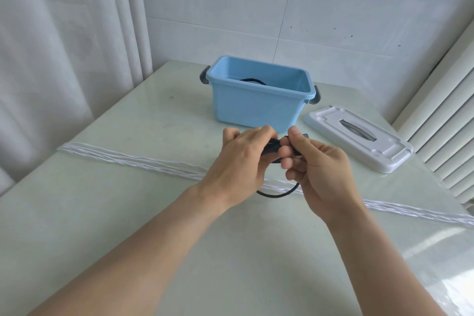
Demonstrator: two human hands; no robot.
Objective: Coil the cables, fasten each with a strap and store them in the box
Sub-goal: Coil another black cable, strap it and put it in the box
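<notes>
Above the table (128, 213), your left hand (238, 159) gripped the coiled black cable (275, 194), fingers curled round the bundle, while your right hand (316, 169) pinched the strap (305, 135). The blue box (256, 108) stood at twelve o'clock, a dark coil (252, 81) inside, lid (359, 137) at two. You probably needed the strap pulled snug before loosening the coil hand.

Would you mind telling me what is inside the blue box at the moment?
Inside the blue box, the top of a black coil shows above the near wall. That wall hides the remainder of the coil and the floor.
</notes>
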